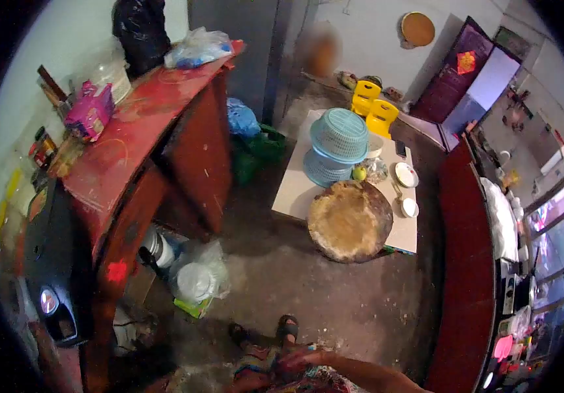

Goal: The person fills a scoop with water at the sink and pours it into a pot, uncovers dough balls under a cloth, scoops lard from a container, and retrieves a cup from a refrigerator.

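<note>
At the bottom middle, my right hand [299, 357] is low in front of my body, against patterned clothing [328, 381]. Its fingers are dim and blurred, so their pose and anything in them cannot be made out. My right forearm [373, 374] reaches in from the lower right. My left hand does not show. Beneath are my feet in dark sandals [288, 327]. Ahead stands a low pale table [290, 194], a round wooden chopping board [350, 221] at its front edge. Behind the board are stacked blue plastic baskets [339, 136], a green fruit [359, 173] and white bowls [409, 207].
A red wooden cabinet [143, 124] with bags and jars runs along the left. Below it sit a white bucket [158, 249] and a bagged white container [195, 281]. Yellow chairs [380, 119] stand behind the table. A dark red counter [463, 275] lines the right.
</note>
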The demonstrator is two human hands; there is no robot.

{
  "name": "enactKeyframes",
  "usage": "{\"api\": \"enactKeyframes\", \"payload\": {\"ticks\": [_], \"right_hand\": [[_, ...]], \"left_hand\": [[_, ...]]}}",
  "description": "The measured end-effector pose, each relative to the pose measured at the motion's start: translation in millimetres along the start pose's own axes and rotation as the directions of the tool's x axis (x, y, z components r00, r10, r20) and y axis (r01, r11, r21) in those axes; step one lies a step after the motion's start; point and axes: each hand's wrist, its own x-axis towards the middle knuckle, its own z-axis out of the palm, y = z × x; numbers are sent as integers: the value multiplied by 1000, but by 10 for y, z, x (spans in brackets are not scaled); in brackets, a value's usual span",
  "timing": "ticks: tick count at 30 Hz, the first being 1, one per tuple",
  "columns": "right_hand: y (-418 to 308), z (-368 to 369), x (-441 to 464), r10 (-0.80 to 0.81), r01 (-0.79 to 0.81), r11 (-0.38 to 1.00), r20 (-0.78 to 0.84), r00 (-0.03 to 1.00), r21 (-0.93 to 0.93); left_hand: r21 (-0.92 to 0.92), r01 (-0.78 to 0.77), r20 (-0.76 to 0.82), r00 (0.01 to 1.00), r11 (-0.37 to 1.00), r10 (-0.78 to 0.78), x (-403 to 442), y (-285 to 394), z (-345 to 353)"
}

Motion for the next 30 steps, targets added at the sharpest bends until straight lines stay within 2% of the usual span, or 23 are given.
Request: {"api": "enactKeyframes", "payload": {"ticks": [3,9,15,18,21,23,24,25,27,28,29,30], "right_hand": [[-284,235,251,-100,98,995,141,985,23],[-132,467,939,-113,145,982,244,963,-117],[362,292,1628,-106,175,944,244,964,-279],[587,36,2073,-140,222,903,238,961,-367],[526,-496,2560,-245,282,815,140,959,-506],[157,-1072,2764,-353,300,758,23,936,-579],[91,-1269,2896,-404,299,729,-35,914,-615],[179,-1351,3078,-459,318,717,-78,885,-621],[351,-1514,3473,-561,347,692,-168,810,-633],[442,-1600,3685,-607,357,679,-217,765,-641],[615,-1648,3982,-634,421,709,-250,732,-565],[789,-1697,4280,-659,488,724,-283,697,-487]], "left_hand": [[-38,36,-35,999,999,-37,178,-8,16],[-125,32,-311,948,992,-70,538,-367,-141],[-177,23,-385,919,984,-91,1069,-925,-67],[-126,-39,-417,909,991,-17,1410,-1267,-278],[8,-116,-522,847,993,103,1877,-1573,-763],[96,-149,-653,737,984,175,2290,-1893,-1166],[-23,-202,-747,654,979,118,2532,-2140,-1351],[-172,-340,-833,552,924,48,2792,-2457,-1579],[-159,-451,-952,306,878,-15,2833,-2686,-1930],[-35,-393,-987,159,919,30,2812,-2772,-2164],[80,-313,-996,13,946,89,2706,-2730,-2437],[230,-27,-965,-139,973,224,2306,-2347,-2640]]}}
